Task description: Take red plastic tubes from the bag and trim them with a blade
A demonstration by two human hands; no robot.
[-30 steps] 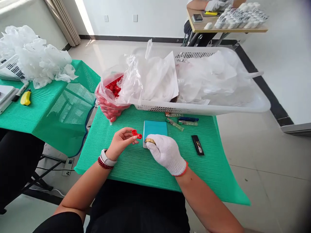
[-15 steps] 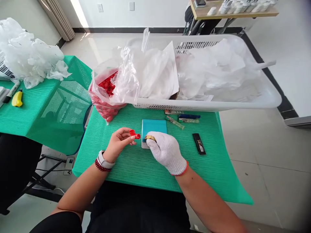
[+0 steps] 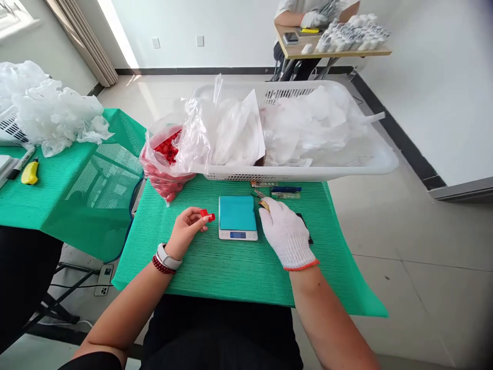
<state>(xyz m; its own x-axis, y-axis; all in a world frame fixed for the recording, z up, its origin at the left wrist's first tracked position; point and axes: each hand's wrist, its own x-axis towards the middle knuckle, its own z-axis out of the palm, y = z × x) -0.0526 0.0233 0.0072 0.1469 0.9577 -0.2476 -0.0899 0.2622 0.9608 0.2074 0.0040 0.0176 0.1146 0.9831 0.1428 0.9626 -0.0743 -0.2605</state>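
My left hand (image 3: 188, 228) pinches a small red plastic tube-shaped fitting (image 3: 208, 215) between thumb and fingers, left of the digital scale (image 3: 238, 213). The scale has a blue top, and its lit display looks like it reads zero. To its right, my right hand (image 3: 283, 226), in a white knit glove, is closed around a small brass-coloured tool (image 3: 264, 205) whose kind I cannot make out. That hand is over a slim clear case (image 3: 259, 193) and hides most of it. A black packet (image 3: 310, 239) shows partly behind the glove.
Behind the scale stand a bag of red fittings (image 3: 165, 186) and a white basket (image 3: 300, 173) with plastic bags. A blue pen-like item (image 3: 285, 189) lies before the basket. On the left table is a yellow cutter (image 3: 30, 173). A gloved person (image 3: 313, 19) sits at the far desk.
My right hand has moved off the scale to the right, with the brass-coloured tool still in it, uncovering the display. The left hand keeps hold of the red fitting. The view has tilted up.
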